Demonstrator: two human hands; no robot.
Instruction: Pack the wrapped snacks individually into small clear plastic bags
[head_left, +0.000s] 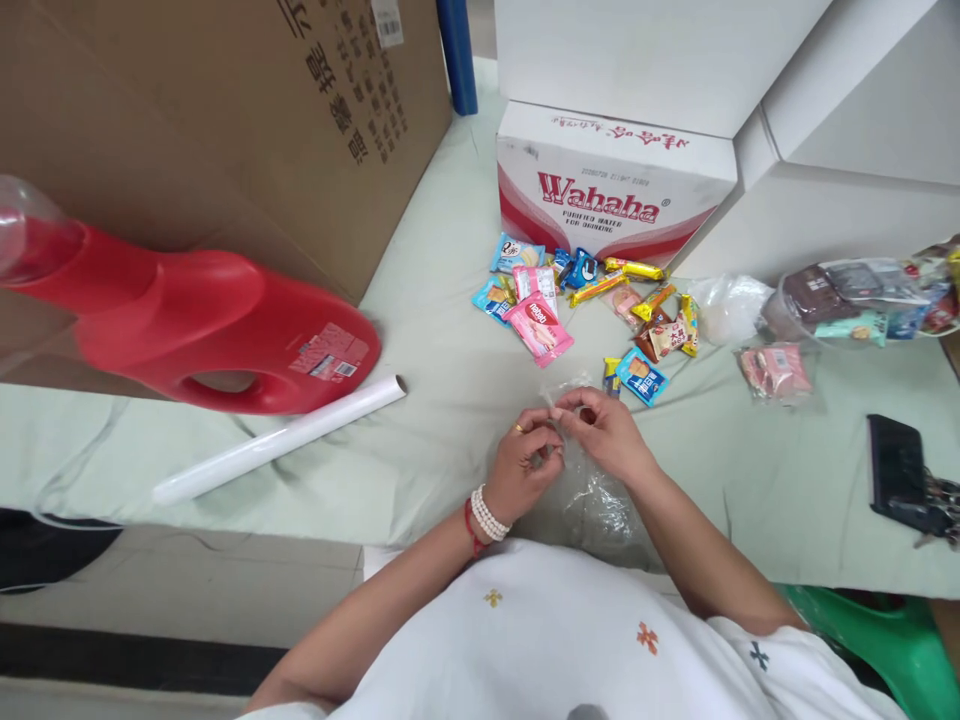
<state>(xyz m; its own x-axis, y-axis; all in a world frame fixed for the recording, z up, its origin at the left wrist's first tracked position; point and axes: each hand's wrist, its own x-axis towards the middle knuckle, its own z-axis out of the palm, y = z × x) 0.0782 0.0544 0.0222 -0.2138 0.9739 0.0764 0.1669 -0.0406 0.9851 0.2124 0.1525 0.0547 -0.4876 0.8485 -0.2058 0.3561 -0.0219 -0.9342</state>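
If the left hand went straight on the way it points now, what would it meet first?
The left hand points up and right, so it would first meet the right hand, which pinches the same clear plastic bag. Past that, probably the blue snack packet, though depth is unclear.

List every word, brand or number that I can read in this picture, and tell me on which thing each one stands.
"Wahaha": white-and-red carton.
"PURIFIED WATER FOR DRINKING": same carton, below the brand.
Brown cardboard box: black Chinese characters, sideways, not legible.
Red detergent bottle label: too small.
Snack packets: blurred.
Clear plastic bag, pinched by left hand and right hand: no print seen.
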